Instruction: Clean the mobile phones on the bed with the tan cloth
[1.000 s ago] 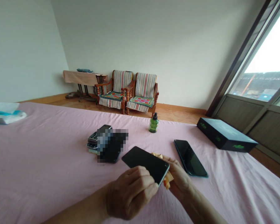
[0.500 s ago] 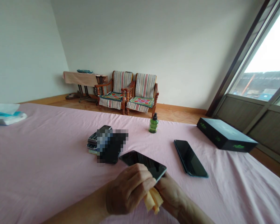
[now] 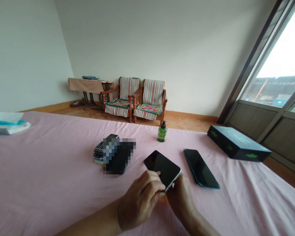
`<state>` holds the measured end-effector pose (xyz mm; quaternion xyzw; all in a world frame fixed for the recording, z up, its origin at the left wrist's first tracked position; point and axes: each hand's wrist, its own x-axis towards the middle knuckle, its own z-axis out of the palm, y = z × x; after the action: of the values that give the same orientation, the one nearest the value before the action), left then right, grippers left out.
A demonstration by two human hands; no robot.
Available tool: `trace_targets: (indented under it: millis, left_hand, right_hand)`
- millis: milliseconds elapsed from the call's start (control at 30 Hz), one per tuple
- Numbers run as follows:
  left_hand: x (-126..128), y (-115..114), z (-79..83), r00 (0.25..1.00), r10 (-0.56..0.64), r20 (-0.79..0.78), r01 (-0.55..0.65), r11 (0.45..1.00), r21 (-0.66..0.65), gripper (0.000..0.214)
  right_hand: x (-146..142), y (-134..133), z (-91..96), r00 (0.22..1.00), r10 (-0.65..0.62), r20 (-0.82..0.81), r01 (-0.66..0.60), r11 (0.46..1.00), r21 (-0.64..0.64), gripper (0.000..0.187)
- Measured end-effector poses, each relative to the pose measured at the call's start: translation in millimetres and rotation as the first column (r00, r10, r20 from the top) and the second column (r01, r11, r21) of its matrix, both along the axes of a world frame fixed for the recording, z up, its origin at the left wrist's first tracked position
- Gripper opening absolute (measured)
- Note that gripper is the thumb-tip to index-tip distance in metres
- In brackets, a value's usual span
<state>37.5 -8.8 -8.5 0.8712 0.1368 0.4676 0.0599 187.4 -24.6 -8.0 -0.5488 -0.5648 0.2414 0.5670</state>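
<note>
My left hand (image 3: pixel 143 198) grips the near left edge of a smartphone (image 3: pixel 163 167), its fingers bent over the dark screen. The phone is tilted, held above the bed sheet. At the near right corner my right hand (image 3: pixel 183 196) is closed, its fingertips mostly hidden behind the phone. Between the hands, under the phone's lower edge, shows a blurred bit of yellow cloth (image 3: pixel 163 198), seemingly in my right hand. Right of it lie dark smartphones (image 3: pixel 203 168), one overlapping another. To the left is a partly pixelated pile of phones (image 3: pixel 100 152), some with keypads.
A green spray bottle (image 3: pixel 162 132) stands behind the phone. A black box (image 3: pixel 238 144) sits at the right edge of the pink sheet (image 3: pixel 64 183). At far left lies a tissue pack (image 3: pixel 9 126). Two wooden armchairs (image 3: pixel 149 96) stand by the wall.
The phone has moved right and turned, so its screen faces me more. My left hand has shifted slightly right. The yellow cloth, plainly hanging before, is now mostly hidden.
</note>
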Motion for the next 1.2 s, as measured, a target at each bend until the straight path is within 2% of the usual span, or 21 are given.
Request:
trace_targets:
  millis: [133,233,300,433,567,667,867,933,1033,1100,1200]
  left_hand:
    - [0,-6,1.3,0.999,-0.009,-0.046,0.007,0.999,-0.044,0.024]
    - [-2,-6,0.0,0.999,0.034,-0.017,-0.036,0.991,-0.127,0.034]
    - [-4,-4,-2.0,0.997,0.071,0.005,-0.069,0.982,-0.174,0.044]
    - [-4,0,-2.6,0.994,0.098,-0.039,-0.105,0.963,-0.248,0.061]
    - [-1,-2,4.2,0.986,0.124,-0.116,-0.155,0.935,-0.320,0.053]
    - [0,-3,10.4,0.984,0.135,-0.117,-0.164,0.939,-0.302,0.048]
    - [-8,3,13.1,0.969,0.239,-0.057,-0.246,0.937,-0.249,0.038]
    - [-11,9,9.8,0.958,0.282,-0.041,-0.282,0.911,-0.300,0.036]
    - [-13,18,3.5,0.945,0.328,-0.006,-0.295,0.842,-0.451,0.031]
    - [-13,23,0.5,0.952,0.304,0.024,-0.235,0.781,-0.579,0.029]
    - [-11,24,-0.7,0.978,0.192,0.078,-0.073,0.674,-0.735,0.029]
  right_hand:
    - [7,-1,-0.8,0.972,-0.059,0.229,0.041,0.996,0.080,0.013]
    - [11,-2,-4.4,0.945,0.008,0.326,-0.044,0.994,0.102,0.015]
    - [11,-4,-6.5,0.918,0.062,0.392,-0.111,0.988,0.104,0.024]
    - [10,-6,-9.9,0.878,0.082,0.471,-0.162,0.978,0.133,0.032]
    - [9,-5,-10.0,0.873,0.111,0.476,-0.186,0.976,0.113,0.032]
    - [9,-3,-9.6,0.877,0.125,0.464,-0.186,0.979,0.088,0.029]
    - [16,5,-9.0,0.890,-0.015,0.456,-0.077,0.980,0.182,0.029]
    - [20,9,-7.9,0.891,-0.054,0.452,-0.040,0.980,0.195,0.027]
    - [25,12,-7.9,0.891,-0.085,0.446,-0.009,0.979,0.205,0.025]
    - [27,13,-9.2,0.892,-0.100,0.441,0.002,0.976,0.217,0.025]
    - [30,14,-10.4,0.888,-0.132,0.440,0.025,0.970,0.240,0.026]
